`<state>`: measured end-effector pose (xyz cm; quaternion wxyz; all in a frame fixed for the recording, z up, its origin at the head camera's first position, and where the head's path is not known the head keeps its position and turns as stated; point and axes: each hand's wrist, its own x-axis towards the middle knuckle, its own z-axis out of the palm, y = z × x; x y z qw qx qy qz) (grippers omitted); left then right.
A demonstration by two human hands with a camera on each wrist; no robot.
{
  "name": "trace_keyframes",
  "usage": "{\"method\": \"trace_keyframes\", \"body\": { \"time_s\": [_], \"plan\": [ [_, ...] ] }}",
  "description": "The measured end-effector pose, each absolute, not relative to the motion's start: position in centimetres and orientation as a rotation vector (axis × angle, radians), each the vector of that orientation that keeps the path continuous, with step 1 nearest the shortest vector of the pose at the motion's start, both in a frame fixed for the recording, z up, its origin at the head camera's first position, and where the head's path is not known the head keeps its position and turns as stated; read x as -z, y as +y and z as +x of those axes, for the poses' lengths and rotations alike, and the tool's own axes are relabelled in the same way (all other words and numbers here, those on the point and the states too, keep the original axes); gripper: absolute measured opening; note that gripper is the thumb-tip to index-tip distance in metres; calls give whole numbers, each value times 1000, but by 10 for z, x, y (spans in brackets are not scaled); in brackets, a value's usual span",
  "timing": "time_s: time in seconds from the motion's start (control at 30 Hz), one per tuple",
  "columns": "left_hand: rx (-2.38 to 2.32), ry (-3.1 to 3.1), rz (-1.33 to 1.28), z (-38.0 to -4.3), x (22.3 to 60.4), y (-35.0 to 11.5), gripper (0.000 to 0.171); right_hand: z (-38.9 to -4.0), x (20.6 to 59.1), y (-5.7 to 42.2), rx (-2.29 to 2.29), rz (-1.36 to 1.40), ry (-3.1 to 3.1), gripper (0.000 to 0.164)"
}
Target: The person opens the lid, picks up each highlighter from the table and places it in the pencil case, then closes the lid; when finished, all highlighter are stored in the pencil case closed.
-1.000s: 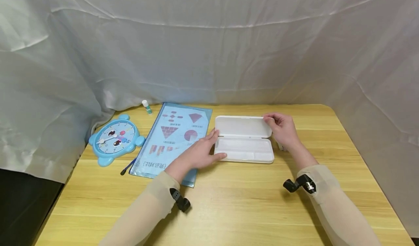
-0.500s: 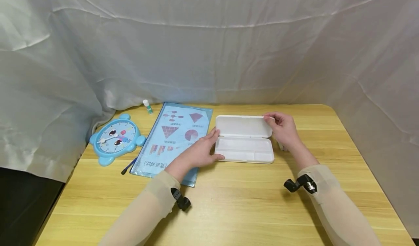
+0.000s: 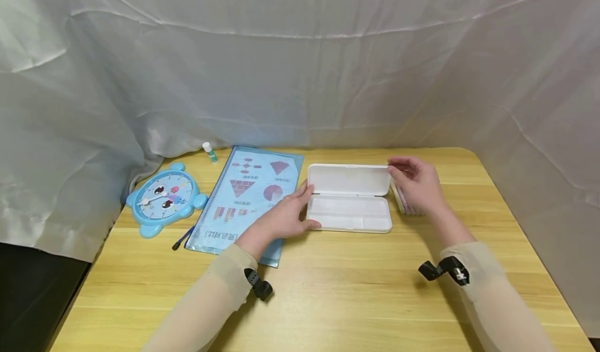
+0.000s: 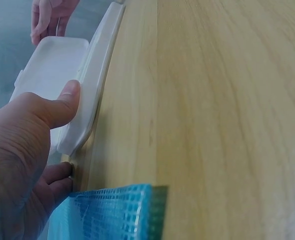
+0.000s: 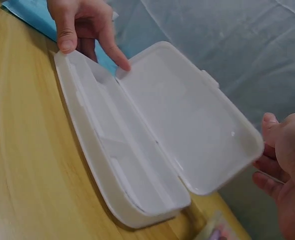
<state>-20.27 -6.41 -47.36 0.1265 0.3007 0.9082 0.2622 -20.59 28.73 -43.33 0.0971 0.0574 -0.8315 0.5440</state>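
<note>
A white plastic pencil case lies on the table with its lid raised at the back; its divided inside holds nothing. My left hand grips the left end, thumb at the front corner and fingers reaching to the lid's hinge side. In the right wrist view that left hand shows the same hold from across the case. My right hand is at the lid's far right corner, fingers loosely bent around nothing. The right wrist view has the right hand just beside the lid's edge.
A small pale purple-and-white stack lies partly under the right hand. Left of the case are a blue zip folder with printed charts, a blue toy clock, a glue stick and a dark-tipped pen. Grey cloth hangs behind.
My right hand has let go of the lid's corner and moved a little to the right, uncovering more of the pale stack. The lid stays raised; the left hand keeps its hold.
</note>
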Motion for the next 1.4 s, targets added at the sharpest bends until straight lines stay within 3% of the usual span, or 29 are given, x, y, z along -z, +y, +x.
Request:
{"method": "trace_keyframes", "body": {
  "time_s": [0.23,0.6,0.8,1.4],
  "plan": [
    [-744,2649,870,-203,473,-64,107,-193,431,303,-1591,127,-2417,34],
    [-727,2649,871,-202,471,-64,106,-169,446,311,-1197,30,-2697,28],
    [-721,2654,878,-203,473,-64,106,-168,460,300,-939,117,-2807,18],
    [-743,2641,899,-204,473,-65,107,-173,466,286,-781,1,-2939,18]
  ]
}}
